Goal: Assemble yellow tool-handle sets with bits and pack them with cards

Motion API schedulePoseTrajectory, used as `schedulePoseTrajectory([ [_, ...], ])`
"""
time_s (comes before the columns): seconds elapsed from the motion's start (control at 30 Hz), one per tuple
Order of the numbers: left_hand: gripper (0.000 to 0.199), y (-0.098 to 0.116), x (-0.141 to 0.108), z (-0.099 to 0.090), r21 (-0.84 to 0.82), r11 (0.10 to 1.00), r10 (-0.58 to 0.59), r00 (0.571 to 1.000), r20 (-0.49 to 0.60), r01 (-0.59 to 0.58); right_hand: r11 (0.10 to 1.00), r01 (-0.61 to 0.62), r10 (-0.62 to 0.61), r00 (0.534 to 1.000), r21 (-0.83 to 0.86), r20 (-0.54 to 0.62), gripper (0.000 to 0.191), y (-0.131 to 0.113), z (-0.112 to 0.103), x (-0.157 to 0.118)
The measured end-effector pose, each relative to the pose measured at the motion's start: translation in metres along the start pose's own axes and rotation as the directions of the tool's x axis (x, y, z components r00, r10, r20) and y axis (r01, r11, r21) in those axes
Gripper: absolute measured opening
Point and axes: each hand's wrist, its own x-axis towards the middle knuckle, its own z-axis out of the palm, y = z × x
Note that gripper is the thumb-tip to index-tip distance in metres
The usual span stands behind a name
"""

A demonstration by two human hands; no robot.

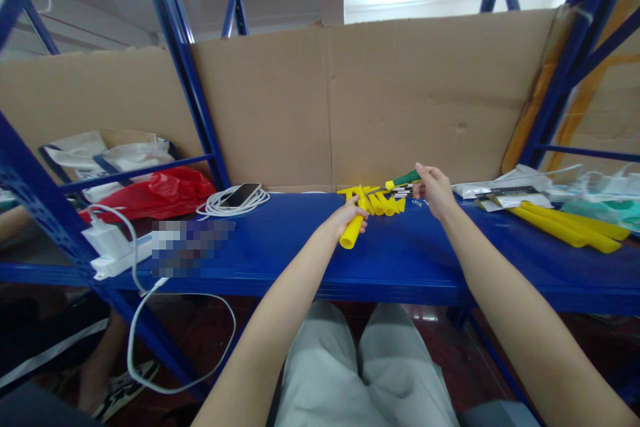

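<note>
My left hand (352, 215) is closed around a yellow plastic tube-shaped handle (351, 233), its open round end tilted toward me. In my right hand (434, 191) is a screwdriver (404, 179) with a green and yellow grip, held near the grip's end. The screwdriver's shaft points left and meets the upper part of the yellow handle; the exact spot of contact is too small to make out. Behind and right of my left hand, several more yellow plastic pieces (387, 205) lie on the blue shelf (300, 240). Small metal-looking parts (403, 191) lie beneath the screwdriver.
Long yellow tubes (555, 223) and plastic packets (520, 195) lie to the right. At left are a phone (242, 195) on a coiled white cable (215, 203), a power strip (123, 260) and a red bag (160, 192). Cardboard (265, 107) backs the shelf; another person's leg shows lower left.
</note>
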Motion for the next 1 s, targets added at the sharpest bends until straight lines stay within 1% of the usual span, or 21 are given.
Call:
schedulePoseTrajectory([
  [0.03,0.079,0.0001,-0.0002,0.0002,0.0,1.0,0.002,1.0,0.0,-0.002,1.0,-0.007,0.007,1.0,-0.004,-0.012,0.042,-0.0006,0.0,-0.0002],
  [0.1,0.078,0.0007,-0.0011,0.0006,-0.002,1.0,0.01,1.0,-0.001,-0.01,0.999,-0.039,0.039,0.999,-0.002,0.005,0.037,-0.0023,-0.0006,-0.0009],
  [0.27,0.08,0.0028,-0.0032,0.0014,-0.009,1.0,0.008,1.0,-0.013,-0.008,0.989,-0.126,0.112,0.982,0.081,0.153,0.023,-0.0063,-0.0022,-0.0028],
  [0.37,0.082,0.0032,-0.0033,0.0017,-0.021,1.0,0.007,1.0,-0.026,-0.008,0.988,-0.133,0.115,0.974,0.082,0.193,0.021,-0.0053,-0.0027,-0.002],
  [0.43,0.082,0.003,-0.0034,0.0019,-0.028,1.0,0.007,0.999,-0.037,-0.008,0.992,-0.114,0.104,0.98,0.047,0.168,0.025,-0.0033,-0.003,-0.0008],
  [0.53,0.081,0.0028,-0.004,0.0024,-0.027,1.0,0.006,0.999,-0.04,-0.007,0.998,-0.066,0.067,0.993,-0.01,0.099,0.035,-0.0003,-0.0033,0.0005],
  [0.63,0.079,0.0032,-0.0052,0.0032,-0.027,1.0,0.007,0.999,-0.039,-0.008,0.999,-0.032,0.034,0.998,-0.038,0.047,0.041,0.0009,-0.0028,0.0006],
  [0.73,0.079,0.0036,-0.0053,0.0031,-0.026,1.0,0.007,0.999,-0.041,-0.008,0.998,-0.029,0.03,0.999,-0.049,0.021,0.043,0.0007,-0.0019,0.0],
  [0.87,0.084,0.0026,-0.002,0.001,-0.021,1.0,0.006,0.999,-0.036,-0.006,0.997,-0.053,0.053,0.999,-0.051,-0.002,0.043,0.0002,-0.0011,-0.0003],
  [1.0,0.083,0.0015,0.0004,-0.0003,-0.02,1.0,0.012,1.0,-0.029,-0.012,0.995,-0.073,0.07,0.997,-0.067,-0.04,0.04,-0.0008,-0.0007,-0.0011],
])
